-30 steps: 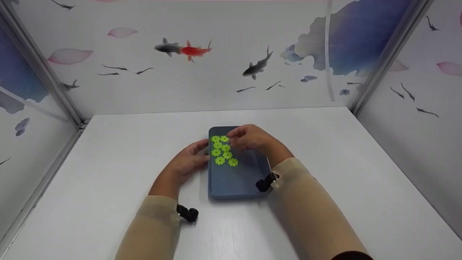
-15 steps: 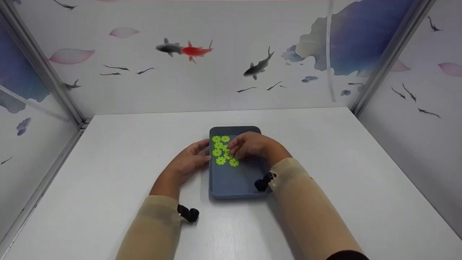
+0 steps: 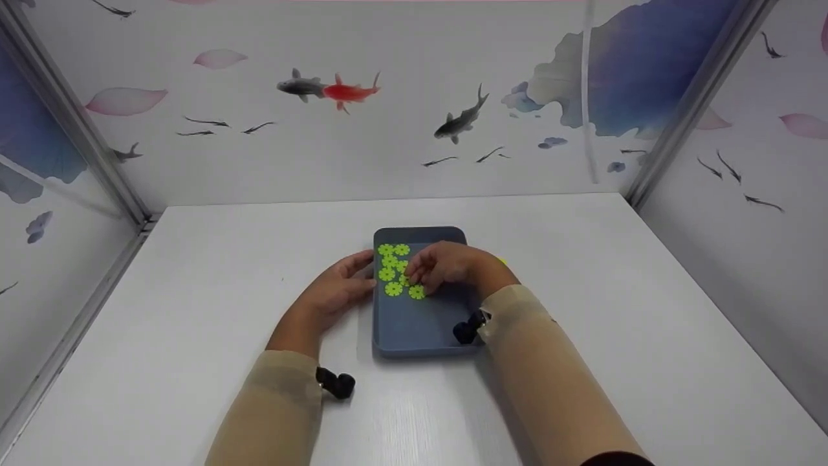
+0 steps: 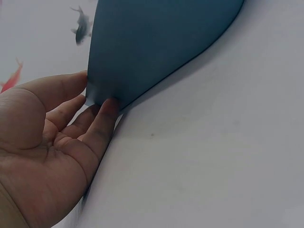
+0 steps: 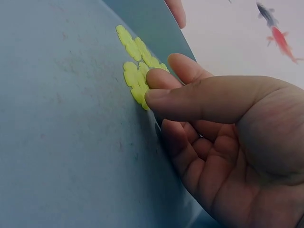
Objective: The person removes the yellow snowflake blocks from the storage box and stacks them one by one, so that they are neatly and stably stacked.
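Lime-green, plastic-looking flower discs (image 3: 387,274) are met leftward by the right hand (image 3: 447,264), fingertips narrowed, any hold untellable; the blue-grey rectangular tray (image 3: 414,328) is touched by the loose-fingered left hand (image 3: 335,288).

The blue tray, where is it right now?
In the head view, the blue tray lies on the white table, near the middle, with the left hand at its left side and the right hand over it.

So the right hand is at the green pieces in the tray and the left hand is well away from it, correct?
No: the left hand touches the side of the tray, as the left wrist view shows. The right hand is at the green pieces.
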Tool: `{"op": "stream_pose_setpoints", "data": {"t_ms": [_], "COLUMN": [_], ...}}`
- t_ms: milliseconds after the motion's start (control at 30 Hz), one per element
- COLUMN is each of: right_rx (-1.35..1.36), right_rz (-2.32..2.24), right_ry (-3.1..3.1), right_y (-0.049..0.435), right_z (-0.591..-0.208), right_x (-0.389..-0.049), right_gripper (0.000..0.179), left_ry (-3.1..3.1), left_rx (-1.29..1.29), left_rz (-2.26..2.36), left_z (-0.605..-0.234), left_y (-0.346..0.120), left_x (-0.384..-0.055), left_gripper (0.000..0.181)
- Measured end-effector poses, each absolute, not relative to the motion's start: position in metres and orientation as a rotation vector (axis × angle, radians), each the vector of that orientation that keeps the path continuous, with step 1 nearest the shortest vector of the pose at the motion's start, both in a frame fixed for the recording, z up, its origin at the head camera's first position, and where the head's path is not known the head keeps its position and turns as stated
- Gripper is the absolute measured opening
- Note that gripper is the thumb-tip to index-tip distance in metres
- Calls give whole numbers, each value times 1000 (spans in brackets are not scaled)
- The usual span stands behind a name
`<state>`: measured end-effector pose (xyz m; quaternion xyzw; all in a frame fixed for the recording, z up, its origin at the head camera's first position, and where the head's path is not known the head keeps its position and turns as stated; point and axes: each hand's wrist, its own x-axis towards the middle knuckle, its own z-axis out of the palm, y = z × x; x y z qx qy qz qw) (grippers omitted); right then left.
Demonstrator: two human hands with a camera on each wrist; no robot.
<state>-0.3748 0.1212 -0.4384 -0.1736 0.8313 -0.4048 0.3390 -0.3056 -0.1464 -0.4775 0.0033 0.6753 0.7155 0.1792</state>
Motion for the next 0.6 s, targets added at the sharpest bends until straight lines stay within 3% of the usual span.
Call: {"op": "stream_pose_setpoints", "data": {"t_ms": [600], "right_rx": [-519], "right_rz": [-1015], "right_ry": [2193], "right_y": [122], "right_z": [-442], "right_x": [-373], "right_gripper": [39], "left_ry": [1886], "left_rx": [3], "left_rz": [2038], "left_z": [-478], "left_y": [-147], "left_x": [-305], "left_gripper": [72]}}
